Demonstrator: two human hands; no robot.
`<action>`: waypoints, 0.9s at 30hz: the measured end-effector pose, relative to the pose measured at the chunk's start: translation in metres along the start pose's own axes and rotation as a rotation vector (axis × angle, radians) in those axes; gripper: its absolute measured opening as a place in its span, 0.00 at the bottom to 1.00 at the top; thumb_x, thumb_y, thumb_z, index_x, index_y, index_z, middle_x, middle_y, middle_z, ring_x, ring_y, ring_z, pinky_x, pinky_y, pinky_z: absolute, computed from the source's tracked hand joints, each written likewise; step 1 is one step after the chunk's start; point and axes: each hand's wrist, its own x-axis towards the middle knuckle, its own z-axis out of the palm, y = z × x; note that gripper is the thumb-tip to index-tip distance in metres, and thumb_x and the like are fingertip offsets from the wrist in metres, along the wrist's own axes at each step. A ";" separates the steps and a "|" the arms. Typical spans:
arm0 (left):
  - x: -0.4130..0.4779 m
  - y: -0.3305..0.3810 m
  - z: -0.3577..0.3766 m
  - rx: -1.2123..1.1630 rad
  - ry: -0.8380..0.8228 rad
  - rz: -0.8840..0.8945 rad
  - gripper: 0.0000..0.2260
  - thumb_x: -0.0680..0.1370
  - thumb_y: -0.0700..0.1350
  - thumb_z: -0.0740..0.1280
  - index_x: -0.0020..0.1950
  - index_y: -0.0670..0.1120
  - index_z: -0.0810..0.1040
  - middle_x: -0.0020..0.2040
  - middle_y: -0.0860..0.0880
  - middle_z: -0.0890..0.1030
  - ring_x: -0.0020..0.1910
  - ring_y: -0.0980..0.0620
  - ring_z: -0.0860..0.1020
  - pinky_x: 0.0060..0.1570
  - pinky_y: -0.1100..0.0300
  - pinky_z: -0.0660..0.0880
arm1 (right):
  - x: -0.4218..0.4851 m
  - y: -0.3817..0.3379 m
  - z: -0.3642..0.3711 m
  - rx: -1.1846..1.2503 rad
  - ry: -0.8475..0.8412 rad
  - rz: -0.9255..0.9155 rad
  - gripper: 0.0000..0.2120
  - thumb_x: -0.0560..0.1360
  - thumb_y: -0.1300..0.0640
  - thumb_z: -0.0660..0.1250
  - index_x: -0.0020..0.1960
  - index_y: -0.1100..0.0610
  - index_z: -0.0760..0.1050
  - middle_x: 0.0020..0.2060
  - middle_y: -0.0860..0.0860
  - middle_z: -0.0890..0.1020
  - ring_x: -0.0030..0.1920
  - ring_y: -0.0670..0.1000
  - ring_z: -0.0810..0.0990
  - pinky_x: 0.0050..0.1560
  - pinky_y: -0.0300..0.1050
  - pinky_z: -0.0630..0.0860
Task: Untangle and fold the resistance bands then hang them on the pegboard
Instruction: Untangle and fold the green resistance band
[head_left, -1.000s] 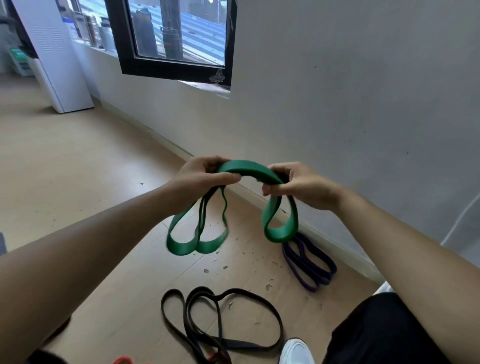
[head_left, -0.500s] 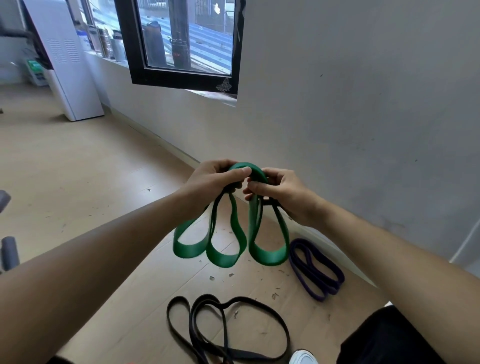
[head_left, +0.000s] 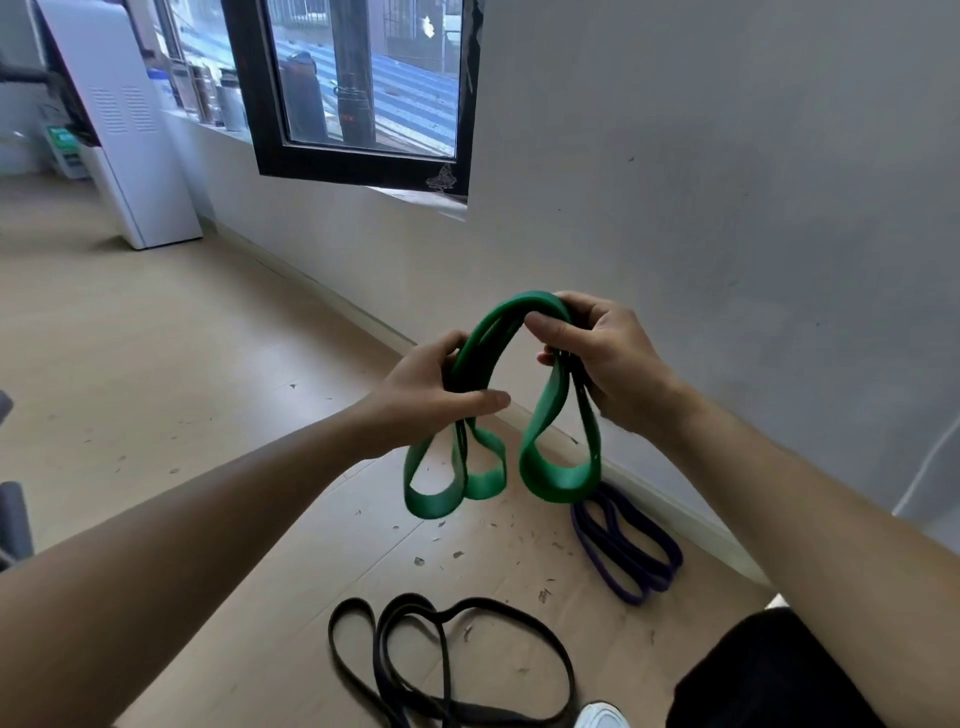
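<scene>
A wide green resistance band (head_left: 556, 457) is folded into several hanging loops and held in the air in front of me. My left hand (head_left: 421, 395) pinches the left bundle of loops lower down. My right hand (head_left: 608, 358) grips the arched top fold and the right loop. On the wooden floor below lie a thin black band (head_left: 447, 660), loosely coiled, and a purple band (head_left: 628, 551), folded beside the skirting board. No pegboard is in view.
A grey wall (head_left: 727, 182) rises close on the right, with a black-framed window (head_left: 358, 93) to its left. A white cabinet (head_left: 130, 140) stands at the far left. My dark-clothed knee (head_left: 763, 675) and white shoe (head_left: 602, 717) fill the bottom right.
The hands came together and then shifted: my right hand rose with the top fold, my left hand slid down the left bundle. The view has tilted and moved closer to the wall.
</scene>
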 end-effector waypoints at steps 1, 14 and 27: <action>-0.001 0.000 0.001 -0.017 0.011 -0.002 0.18 0.75 0.39 0.75 0.62 0.43 0.75 0.43 0.46 0.80 0.43 0.48 0.83 0.47 0.55 0.83 | 0.000 -0.001 -0.003 -0.008 -0.011 0.010 0.13 0.73 0.57 0.74 0.55 0.61 0.82 0.38 0.47 0.80 0.39 0.46 0.77 0.46 0.42 0.75; 0.004 -0.003 -0.009 -0.582 0.342 -0.109 0.28 0.68 0.44 0.76 0.64 0.36 0.73 0.57 0.36 0.83 0.45 0.42 0.84 0.56 0.47 0.80 | -0.007 0.020 -0.017 0.004 -0.027 0.267 0.17 0.70 0.71 0.74 0.57 0.65 0.75 0.46 0.59 0.82 0.46 0.57 0.84 0.50 0.49 0.84; 0.012 -0.007 0.018 -0.576 0.393 -0.112 0.12 0.74 0.41 0.76 0.51 0.42 0.75 0.50 0.38 0.83 0.48 0.43 0.84 0.54 0.51 0.80 | -0.015 0.026 0.023 0.243 0.126 0.210 0.16 0.71 0.65 0.76 0.56 0.63 0.74 0.47 0.61 0.85 0.47 0.61 0.87 0.48 0.52 0.84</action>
